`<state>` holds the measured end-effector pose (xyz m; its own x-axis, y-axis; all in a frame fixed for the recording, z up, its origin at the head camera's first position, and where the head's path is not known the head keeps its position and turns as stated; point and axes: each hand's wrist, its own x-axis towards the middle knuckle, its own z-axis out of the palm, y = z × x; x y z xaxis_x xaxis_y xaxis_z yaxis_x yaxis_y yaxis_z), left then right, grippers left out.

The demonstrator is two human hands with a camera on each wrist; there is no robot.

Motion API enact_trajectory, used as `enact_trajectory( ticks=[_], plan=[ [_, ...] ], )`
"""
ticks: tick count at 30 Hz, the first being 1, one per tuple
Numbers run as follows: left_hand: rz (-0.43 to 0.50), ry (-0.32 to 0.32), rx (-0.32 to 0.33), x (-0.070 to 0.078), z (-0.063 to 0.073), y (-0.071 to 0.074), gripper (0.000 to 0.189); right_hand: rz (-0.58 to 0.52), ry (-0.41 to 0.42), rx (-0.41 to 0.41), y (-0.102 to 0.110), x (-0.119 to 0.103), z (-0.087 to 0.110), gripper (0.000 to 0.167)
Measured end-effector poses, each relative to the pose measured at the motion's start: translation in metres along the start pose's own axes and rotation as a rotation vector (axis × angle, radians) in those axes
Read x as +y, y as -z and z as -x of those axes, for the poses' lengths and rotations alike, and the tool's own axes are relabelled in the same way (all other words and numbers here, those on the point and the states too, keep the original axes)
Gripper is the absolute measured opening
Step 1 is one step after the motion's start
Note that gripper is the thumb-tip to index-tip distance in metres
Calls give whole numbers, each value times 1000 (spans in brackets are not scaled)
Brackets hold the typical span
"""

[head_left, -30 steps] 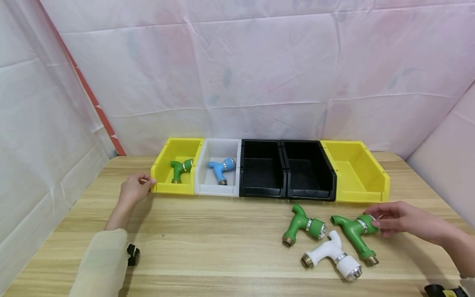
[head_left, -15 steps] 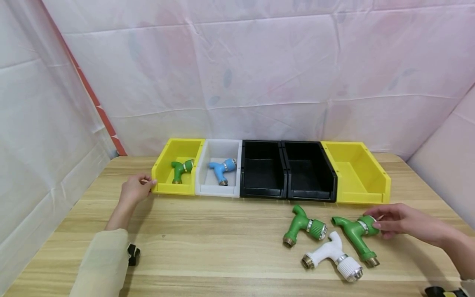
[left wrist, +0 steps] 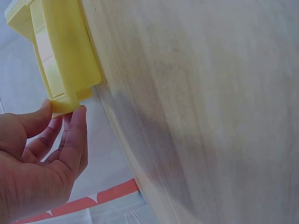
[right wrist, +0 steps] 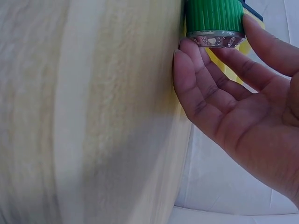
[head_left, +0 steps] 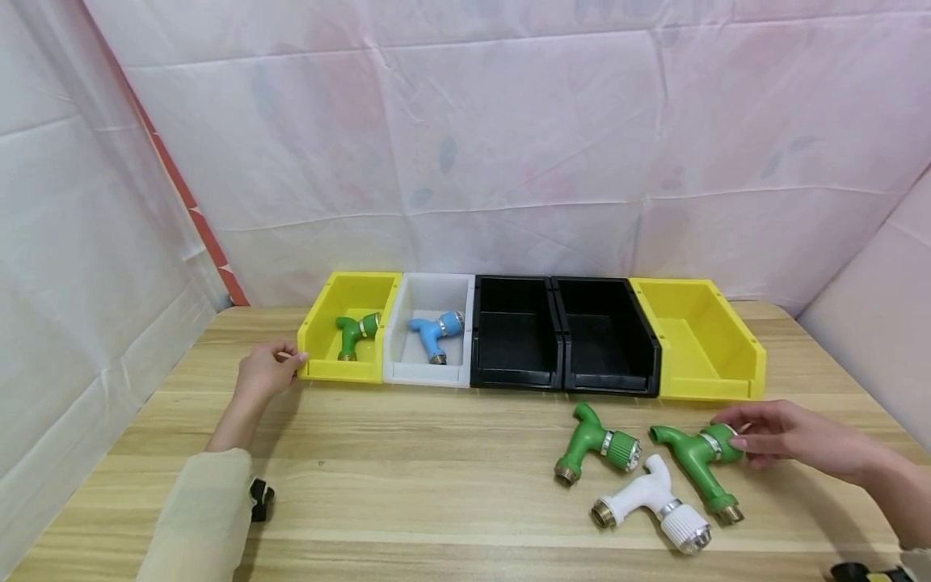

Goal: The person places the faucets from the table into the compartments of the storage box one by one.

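At the left end of the row, my left hand (head_left: 265, 372) pinches the front corner of a yellow bin (head_left: 340, 370) between thumb and fingers. The left wrist view shows the thumb on one side of the bin's edge and fingertips on the other. My right hand (head_left: 807, 440) holds a green tap (head_left: 697, 462) by its ribbed knob (right wrist: 215, 16), thumb and fingers on either side. This tap lies at the right of the table, its brass thread toward me. Beside it are a white tap (head_left: 646, 490) and another green tap (head_left: 584, 440).
A green tap (head_left: 349, 336) lies in the left yellow bin, a blue tap (head_left: 436, 328) in the white bin (head_left: 425, 374). Two black bins (head_left: 516, 378) and a second yellow bin (head_left: 709, 389) continue the row rightward. Pale cloth (head_left: 509, 145) hangs behind the wooden table (head_left: 407, 485).
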<state>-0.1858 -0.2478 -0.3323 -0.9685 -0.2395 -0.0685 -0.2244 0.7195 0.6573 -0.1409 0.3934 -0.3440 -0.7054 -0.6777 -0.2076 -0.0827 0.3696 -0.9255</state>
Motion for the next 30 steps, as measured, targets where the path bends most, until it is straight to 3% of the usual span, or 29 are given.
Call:
enact_trajectory(
  ticks=[13,21,30],
  plan=[
    [1,5,-8,0,1,0,21,-19,38,-5,-1,-1,0,37],
    [-4,2,-11,1,1,0,21,-8,1,14,-1,-2,-1,29],
    [-6,-3,-10,0,0,0,21,31,5,56,-1,-8,0,30]
  ],
)
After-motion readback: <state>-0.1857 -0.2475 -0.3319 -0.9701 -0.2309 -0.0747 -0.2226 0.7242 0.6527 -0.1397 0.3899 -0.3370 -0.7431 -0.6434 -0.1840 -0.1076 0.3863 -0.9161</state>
